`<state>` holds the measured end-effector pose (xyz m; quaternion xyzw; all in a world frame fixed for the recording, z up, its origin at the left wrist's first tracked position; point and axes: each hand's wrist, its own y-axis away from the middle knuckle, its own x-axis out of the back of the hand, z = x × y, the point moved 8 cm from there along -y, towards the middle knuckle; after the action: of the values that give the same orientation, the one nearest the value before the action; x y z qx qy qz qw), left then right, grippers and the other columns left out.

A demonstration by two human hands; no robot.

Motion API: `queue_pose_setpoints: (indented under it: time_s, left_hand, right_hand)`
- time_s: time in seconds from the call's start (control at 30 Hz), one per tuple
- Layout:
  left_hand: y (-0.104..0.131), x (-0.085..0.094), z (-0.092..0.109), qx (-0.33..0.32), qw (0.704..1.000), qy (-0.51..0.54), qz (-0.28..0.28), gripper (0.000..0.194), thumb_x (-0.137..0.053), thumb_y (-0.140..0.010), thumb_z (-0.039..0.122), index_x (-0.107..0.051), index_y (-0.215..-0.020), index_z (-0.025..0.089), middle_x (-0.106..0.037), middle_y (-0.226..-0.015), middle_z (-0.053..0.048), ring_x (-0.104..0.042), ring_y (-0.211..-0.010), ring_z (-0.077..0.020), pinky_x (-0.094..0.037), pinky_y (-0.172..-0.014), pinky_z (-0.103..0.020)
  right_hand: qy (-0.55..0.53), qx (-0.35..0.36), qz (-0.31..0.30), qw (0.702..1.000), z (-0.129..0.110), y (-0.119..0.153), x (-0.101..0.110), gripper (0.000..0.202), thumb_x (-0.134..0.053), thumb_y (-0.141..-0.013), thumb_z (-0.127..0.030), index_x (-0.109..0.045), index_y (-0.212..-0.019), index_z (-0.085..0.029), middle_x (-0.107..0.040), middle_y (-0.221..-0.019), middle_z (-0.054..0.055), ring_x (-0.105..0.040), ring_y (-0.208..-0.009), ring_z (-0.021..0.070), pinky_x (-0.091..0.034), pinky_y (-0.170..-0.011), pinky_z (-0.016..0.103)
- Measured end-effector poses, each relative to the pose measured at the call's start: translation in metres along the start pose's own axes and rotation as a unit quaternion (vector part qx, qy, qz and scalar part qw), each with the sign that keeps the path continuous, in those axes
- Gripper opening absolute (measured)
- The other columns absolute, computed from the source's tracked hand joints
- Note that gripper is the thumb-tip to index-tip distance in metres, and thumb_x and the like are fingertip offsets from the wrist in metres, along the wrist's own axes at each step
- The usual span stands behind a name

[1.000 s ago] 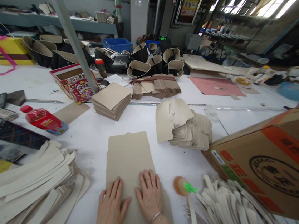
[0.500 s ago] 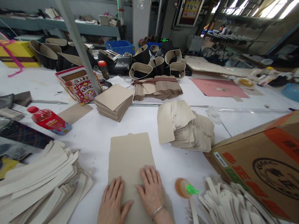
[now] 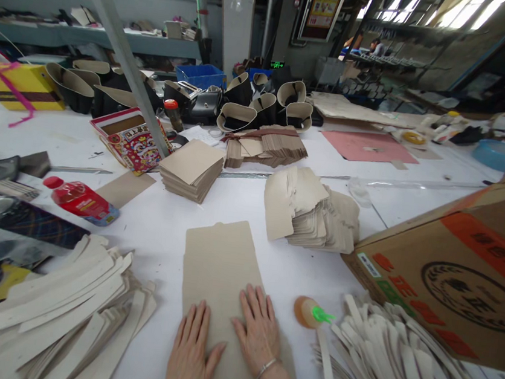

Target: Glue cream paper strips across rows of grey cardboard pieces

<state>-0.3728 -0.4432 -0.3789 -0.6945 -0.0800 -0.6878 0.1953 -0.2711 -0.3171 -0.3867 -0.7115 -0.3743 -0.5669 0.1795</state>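
Our left hand [image 3: 191, 353] and right hand [image 3: 257, 330] still lie flat and open on the tan card sheet [image 3: 219, 265], holding nothing. Almost nothing has moved. The sheet stays at six o'clock on the white table [image 3: 162, 222].

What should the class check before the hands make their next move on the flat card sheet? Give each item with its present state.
1. Both hands flat on the sheet: ok, left hand and right hand rest palm down on its near end.
2. Sheet lies flat on the table: ok.
3. Far end of sheet free of other things: ok, the card stack sits apart from it.
4. Strip pile off the sheet: ok, it lies to the left.
5. Round orange thing off the sheet: ok, just right of it.
6. Anything under the sheet: cannot tell.
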Motion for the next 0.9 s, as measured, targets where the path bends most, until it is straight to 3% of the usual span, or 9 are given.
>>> queue_pose_setpoints:
  time_s: [0.47,0.9]
  left_hand:
    - [0.0079,-0.0075,-0.0002,0.010,0.999,0.018,-0.032,0.074,-0.041,-0.080,0.052,-0.014,-0.140,0.018,-0.029,-0.144,-0.005,-0.024,-0.132,-0.0244,-0.030,-0.104,-0.040]
    - [0.0077,-0.0009,0.0006,0.024,0.997,0.031,-0.070,0.069,-0.038,-0.082,0.052,-0.018,-0.139,0.018,-0.023,-0.147,-0.005,-0.023,-0.133,-0.0243,-0.027,-0.105,-0.039]
  right_hand:
    - [0.006,-0.010,-0.006,1.000,-0.0004,0.0064,0.0016,0.056,-0.027,-0.088,-0.053,-0.016,-0.139,-0.031,-0.013,-0.147,-0.005,-0.012,-0.135,0.0218,-0.010,-0.109,0.043]
    - [0.012,0.001,0.011,1.000,-0.0023,0.0062,-0.0038,0.058,-0.024,-0.088,-0.054,-0.025,-0.138,-0.026,-0.019,-0.147,0.000,-0.011,-0.135,0.0237,-0.007,-0.108,0.046]
